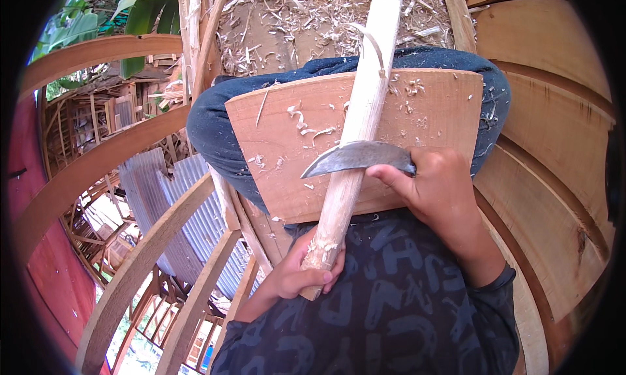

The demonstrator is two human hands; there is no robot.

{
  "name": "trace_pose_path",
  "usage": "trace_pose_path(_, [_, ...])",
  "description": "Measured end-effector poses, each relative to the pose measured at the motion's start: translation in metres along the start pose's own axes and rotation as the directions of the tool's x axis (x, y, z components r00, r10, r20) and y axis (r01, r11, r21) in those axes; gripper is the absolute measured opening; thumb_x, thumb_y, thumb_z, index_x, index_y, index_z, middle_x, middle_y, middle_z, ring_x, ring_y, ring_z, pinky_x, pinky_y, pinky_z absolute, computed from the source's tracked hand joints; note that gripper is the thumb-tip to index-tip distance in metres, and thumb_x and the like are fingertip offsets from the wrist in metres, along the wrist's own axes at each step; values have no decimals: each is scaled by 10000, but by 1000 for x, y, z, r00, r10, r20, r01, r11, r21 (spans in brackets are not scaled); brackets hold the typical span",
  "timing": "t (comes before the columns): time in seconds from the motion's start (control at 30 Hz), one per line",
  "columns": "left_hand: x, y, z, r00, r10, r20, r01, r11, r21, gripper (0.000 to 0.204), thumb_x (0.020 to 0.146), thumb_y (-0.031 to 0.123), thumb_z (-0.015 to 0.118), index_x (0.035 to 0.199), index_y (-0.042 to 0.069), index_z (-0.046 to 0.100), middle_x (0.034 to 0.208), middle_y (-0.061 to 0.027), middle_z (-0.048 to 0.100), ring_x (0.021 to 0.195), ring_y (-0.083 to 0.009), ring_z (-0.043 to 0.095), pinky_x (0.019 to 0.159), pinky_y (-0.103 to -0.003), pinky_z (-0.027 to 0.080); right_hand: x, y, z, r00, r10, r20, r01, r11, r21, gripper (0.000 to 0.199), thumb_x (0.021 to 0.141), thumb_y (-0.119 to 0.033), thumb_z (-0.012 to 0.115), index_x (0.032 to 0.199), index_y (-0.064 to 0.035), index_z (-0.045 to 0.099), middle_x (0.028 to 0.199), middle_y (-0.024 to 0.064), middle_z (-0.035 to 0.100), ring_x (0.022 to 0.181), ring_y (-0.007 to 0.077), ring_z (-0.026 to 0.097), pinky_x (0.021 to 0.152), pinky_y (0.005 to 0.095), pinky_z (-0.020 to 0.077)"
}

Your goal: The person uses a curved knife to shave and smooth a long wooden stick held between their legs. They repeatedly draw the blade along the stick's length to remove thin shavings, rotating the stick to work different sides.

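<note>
Head view: a long, pale, whittled wooden stick (366,120) slants across a flat, reddish-brown wooden board (447,117) that lies over the person's lap. The stick runs past the middle of the board's far edge and, at its lower end, beyond the near edge. The left hand (303,269) is wrapped around that lower end, which is rough and flaky, just off the board's near edge and in front of the black, letter-patterned shirt (385,303). The right hand (440,182) is clenched on the handle end of a grey, curved metal knife (362,157), near the board's right edge. The blade lies across the stick over the near half of the board, its tip pointing toward the left edge; how deeply it bites cannot be told. One long, curled wood shaving (372,47) hangs on the stick past the far edge. Small pale curls (298,119) are scattered over the board, and dark blue trousers (222,130) show beyond its left and right edges. Loose shavings (313,32) cover the floor further off.
</note>
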State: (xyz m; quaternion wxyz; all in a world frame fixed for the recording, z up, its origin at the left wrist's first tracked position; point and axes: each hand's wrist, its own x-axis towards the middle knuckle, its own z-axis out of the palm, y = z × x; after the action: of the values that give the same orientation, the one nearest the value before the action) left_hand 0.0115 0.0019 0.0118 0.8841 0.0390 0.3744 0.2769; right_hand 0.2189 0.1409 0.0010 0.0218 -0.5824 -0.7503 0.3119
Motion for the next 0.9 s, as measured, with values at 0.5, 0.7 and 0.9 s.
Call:
trace_pose_path(0.5, [-7,-3,-7,999,39,25,-31,965,-259,564,688,219,705,1102,-4,393,690,-90,479,533,-134,492,469,-253,435,24,9,-33,979,188,79,-198,967,159,699,790,-568,615,564,90,549,516,256,485,478,392,537,465,421,418])
trace_pose_path(0.7, [-1,2,-6,988,39,148,35,883,-468,561,679,206,697,1074,-3,358,660,-85,459,501,-149,482,436,-252,420,-15,3,-17,996,52,72,-69,963,262,610,751,-514,683,563,55,570,508,226,512,475,374,557,455,417,425])
trace_pose_path(0.9, [8,1,0,974,78,211,39,866,-499,540,687,204,672,1062,-11,347,662,-84,455,500,-154,478,422,-256,418,-37,-12,-13,983,-133,127,105,973,204,588,725,-548,681,526,-12,545,493,161,526,453,324,562,429,374,435])
